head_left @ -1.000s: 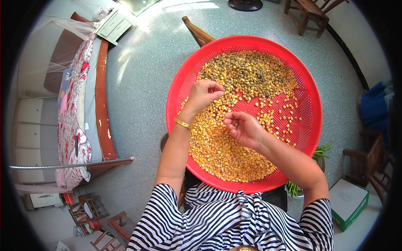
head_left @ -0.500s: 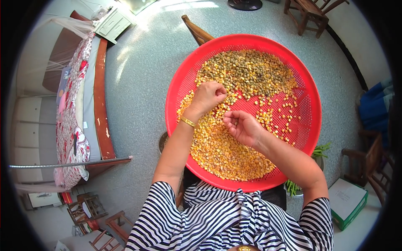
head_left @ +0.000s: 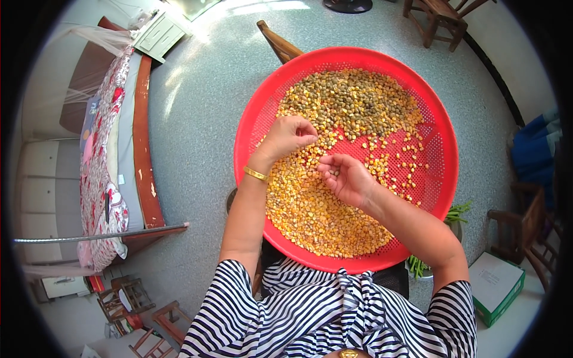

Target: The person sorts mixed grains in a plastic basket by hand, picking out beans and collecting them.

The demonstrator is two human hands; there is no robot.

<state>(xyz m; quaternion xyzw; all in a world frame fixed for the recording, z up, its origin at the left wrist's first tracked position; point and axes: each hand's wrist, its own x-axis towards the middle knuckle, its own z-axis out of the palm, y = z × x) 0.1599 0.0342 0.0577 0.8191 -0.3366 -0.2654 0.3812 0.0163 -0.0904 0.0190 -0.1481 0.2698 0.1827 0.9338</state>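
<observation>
A wide red perforated plastic basket (head_left: 439, 161) lies across my lap. Loose yellow corn kernels (head_left: 328, 221) spread over its near half, while a heap of greenish-brown beans mixed with corn (head_left: 358, 98) fills the far half. My left hand (head_left: 289, 138), with a gold bracelet at the wrist, hovers over the left middle, thumb and fingers pinched together; whatever is between them is too small to make out. Palm up, my right hand (head_left: 351, 180) is curled at the centre over the corn, with a few small brownish beans (head_left: 335, 172) held in its fingers.
A wooden stool leg (head_left: 277, 42) sticks out beyond the basket's far rim. Green vegetables (head_left: 418, 267) in a metal bowl stand on the floor at right, near a green-and-white box (head_left: 496, 286). A bed (head_left: 104, 161) is at left; wooden chairs (head_left: 436, 24) stand around.
My left hand has shifted slightly left, its fingers still pinched together. My right hand stays nearly in place, and the beans in it show more plainly.
</observation>
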